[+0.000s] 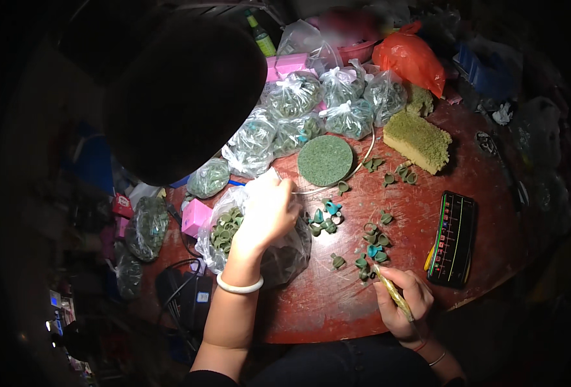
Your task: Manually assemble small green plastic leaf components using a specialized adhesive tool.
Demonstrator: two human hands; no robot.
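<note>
My left hand (pixel 269 213), with a white bangle on the wrist, is over the rim of an open see-through plastic bag (pixel 288 258). Its fingers are curled, and glare hides what is in them. Inside the bag lie many small green ring-like pieces (pixel 226 231). My right hand (pixel 407 302) grips a slim pen-like tool with a yellowish handle (pixel 395 293). The tool's tip points at a cluster of small green pieces (pixel 363 263), one of them teal (pixel 375 251). More such pieces (pixel 324 219) lie between the two hands.
Tied bags of green pieces (pixel 295 93) crowd the back. A round green pad (pixel 325 160) and a yellow sponge block (pixel 418 142) lie before them. At right is a lit phone (pixel 452 238). A pink box (pixel 196 217) and black cables (pixel 179 277) are at left. A dark round shape (pixel 182 97) blocks the upper left.
</note>
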